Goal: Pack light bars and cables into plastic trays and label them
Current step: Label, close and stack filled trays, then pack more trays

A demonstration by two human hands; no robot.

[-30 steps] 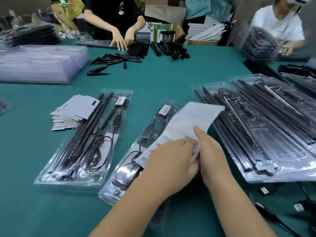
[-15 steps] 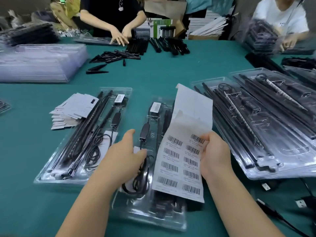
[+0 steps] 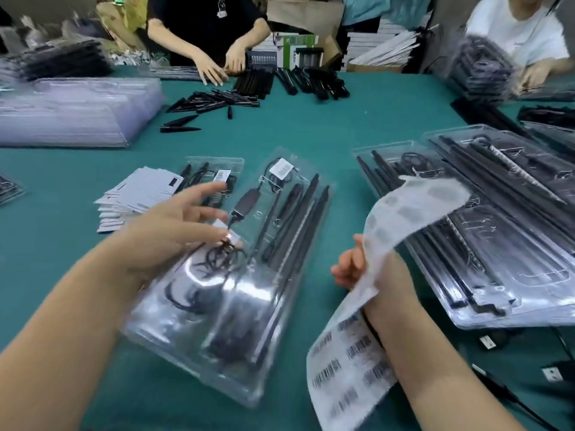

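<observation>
A clear plastic tray packed with black light bars and a coiled cable lies slanted in front of me, with a white barcode label near its far end. My left hand is spread over its left side. The fingers are straight and the thumb presses down beside the coiled cable, where a small white patch shows. My right hand pinches a long sheet of barcode labels, which bends over to the right above the hand. A second packed tray lies behind my left hand.
A pile of white cards sits left of the trays. Filled trays are stacked at the right and empty clear trays at the far left. Loose black bars and two other people's hands are across the green table. Cable plugs lie at the lower right.
The near tray has swung so that its far end points right, and it looks closer. My left hand moved up over its left side. The label sheet swung right and flopped over.
</observation>
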